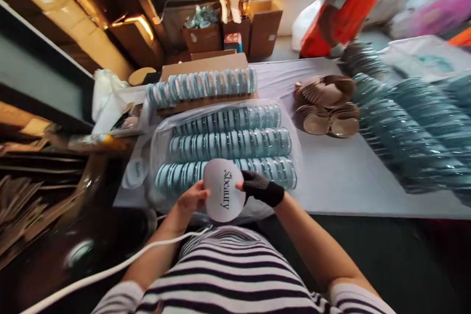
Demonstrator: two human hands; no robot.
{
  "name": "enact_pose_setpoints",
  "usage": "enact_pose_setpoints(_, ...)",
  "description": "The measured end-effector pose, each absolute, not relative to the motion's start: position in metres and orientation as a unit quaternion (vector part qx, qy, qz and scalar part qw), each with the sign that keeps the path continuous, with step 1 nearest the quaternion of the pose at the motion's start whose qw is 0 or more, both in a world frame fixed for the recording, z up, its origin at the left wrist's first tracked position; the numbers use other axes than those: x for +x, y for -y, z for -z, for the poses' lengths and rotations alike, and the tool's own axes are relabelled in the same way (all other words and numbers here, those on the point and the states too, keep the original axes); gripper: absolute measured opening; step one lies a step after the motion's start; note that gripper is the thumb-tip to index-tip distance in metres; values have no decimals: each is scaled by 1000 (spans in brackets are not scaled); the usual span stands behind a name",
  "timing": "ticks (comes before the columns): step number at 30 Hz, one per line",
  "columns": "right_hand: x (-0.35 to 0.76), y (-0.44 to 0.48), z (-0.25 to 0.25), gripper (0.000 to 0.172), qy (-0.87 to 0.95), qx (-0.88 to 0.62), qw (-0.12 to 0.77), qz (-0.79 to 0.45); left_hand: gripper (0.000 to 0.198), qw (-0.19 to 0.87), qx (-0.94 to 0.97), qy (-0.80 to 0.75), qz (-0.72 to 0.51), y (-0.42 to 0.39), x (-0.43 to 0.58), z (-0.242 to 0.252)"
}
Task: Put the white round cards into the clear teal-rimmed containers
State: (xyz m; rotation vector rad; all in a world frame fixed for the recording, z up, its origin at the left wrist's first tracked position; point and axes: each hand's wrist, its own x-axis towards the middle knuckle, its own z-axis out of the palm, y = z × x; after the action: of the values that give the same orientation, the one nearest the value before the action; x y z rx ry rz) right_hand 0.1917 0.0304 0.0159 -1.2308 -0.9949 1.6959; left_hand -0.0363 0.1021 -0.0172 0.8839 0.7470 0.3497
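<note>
Between my two hands is a round white card (221, 206) printed with dark lettering, held upright in front of my body. My left hand (193, 197), bare, pinches its left edge. My right hand (257, 187), in a black fingerless glove, grips the right edge with the thumb on its face. Right behind the card lies a clear plastic bag (294, 132) with three rows of round, light-blue cases (228, 144) standing on edge. The card hides part of the nearest row.
Another row of round cases (202, 83) lies on cardboard behind the bag. Stacked beige shaped pieces (316, 122) and long piles of clear blue shells (408, 127) stand to the right. More round cards (135, 172) lie at left. A person in orange (346, 10) stands beyond the table.
</note>
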Motion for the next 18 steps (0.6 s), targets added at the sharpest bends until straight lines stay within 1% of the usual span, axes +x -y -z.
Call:
enact_pose_setpoints(1, 199, -30, -18, 48, 384, -470, 404, -684, 72, 826, 418, -338, -168, -106, -32, 12)
enact_pose_setpoints(2, 206, -30, -20, 47, 372, -478, 415, -679, 69, 816, 434, -343, -166, -110, -27, 8)
enact_pose_setpoints(5, 220, -27, -23, 46, 330, -532, 432, -649, 54, 767, 513, -366, -123, -120, -13, -2)
enact_pose_setpoints(6, 222, -24, -24, 47, 325, -528, 430, -656, 54, 773, 521, -346, -107, -121, -10, -4)
enact_pose_setpoints(9, 225, -16, -20, 52, 323, -490, 433, -684, 65, 833, 487, -249, -85, -121, -2, -4)
enact_pose_setpoints(10, 226, -15, -17, 53, 316, -494, 436, -683, 66, 836, 488, -238, -81, -121, 0, -2)
enact_pose_setpoints(14, 228, -13, -4, 48, 274, -551, 428, -662, 53, 779, 560, -273, -77, -125, 2, 7)
enact_pose_setpoints(16, 230, -10, -5, 46, 286, -525, 426, -679, 54, 796, 541, -264, -69, -123, -3, 6)
enact_pose_setpoints(18, 231, -6, -14, 48, 303, -484, 445, -690, 56, 810, 499, -295, -91, -118, -7, -1)
